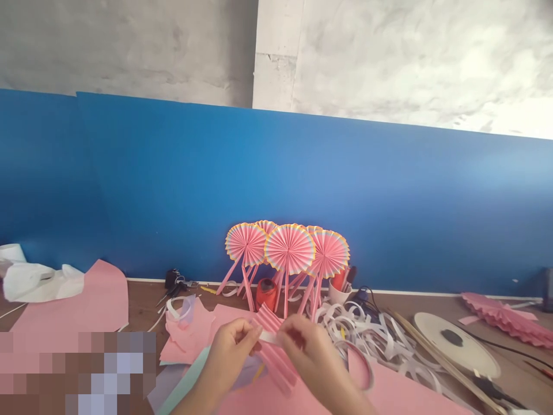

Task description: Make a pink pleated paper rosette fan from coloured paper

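Observation:
My left hand (231, 349) and my right hand (309, 351) meet low in the middle, both pinching a pleated pink paper fan (273, 346) and a thin white strip (270, 338) wrapped across it. The folded fan stands tilted between my fingertips, its lower end hanging below them. Behind it, several finished round pink fans on sticks (288, 251) lean against the blue wall (276, 190). Loose pink paper sheets (101, 300) lie on the brown table under and around my hands.
A heap of curled white paper strips (380, 340) lies right of my hands. A round white disc (455, 343), a pleated pink piece (505, 314), a red tape dispenser (266, 294), a cup with pens (339, 288), scissors (173, 285) and crumpled white material (38, 282) are also on the table.

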Demonstrator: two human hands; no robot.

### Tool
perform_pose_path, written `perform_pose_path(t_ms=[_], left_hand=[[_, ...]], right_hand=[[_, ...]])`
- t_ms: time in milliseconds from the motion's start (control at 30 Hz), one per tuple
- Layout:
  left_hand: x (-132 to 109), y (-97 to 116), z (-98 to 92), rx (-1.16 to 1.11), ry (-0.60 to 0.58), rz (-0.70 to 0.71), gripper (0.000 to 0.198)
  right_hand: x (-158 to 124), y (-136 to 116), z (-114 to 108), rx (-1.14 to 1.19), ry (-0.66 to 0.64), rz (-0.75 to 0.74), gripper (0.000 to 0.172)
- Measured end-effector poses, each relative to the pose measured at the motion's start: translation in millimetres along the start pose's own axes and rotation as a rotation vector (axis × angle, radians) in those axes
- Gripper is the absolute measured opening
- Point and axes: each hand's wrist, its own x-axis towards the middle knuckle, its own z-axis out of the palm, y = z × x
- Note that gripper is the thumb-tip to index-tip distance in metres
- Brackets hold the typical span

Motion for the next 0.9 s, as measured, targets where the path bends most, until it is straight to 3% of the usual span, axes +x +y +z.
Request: perform_pose_path(t_ms=[100, 233, 533, 900], left_hand=[[-8, 9, 5.1, -0.077, -0.077, 0.009, 0.041], [-13, 18, 8.7, -0.136, -0.133, 0.016, 0.046], [-17, 11, 15.6, -0.103, -0.036, 0.026, 0.045], [-22, 13, 17.4, -0.102, -0.006, 0.02, 0.042]], right_hand=[[-8, -11, 16, 0.136, -0.137, 0.049, 0.02], [-9, -9, 20, 0.249, -0.179, 0.094, 0.023], [-7, -10, 16, 0.218, -0.183, 0.119, 0.021], [-9, -12, 14, 0.151, -0.2, 0.132, 0.019]])
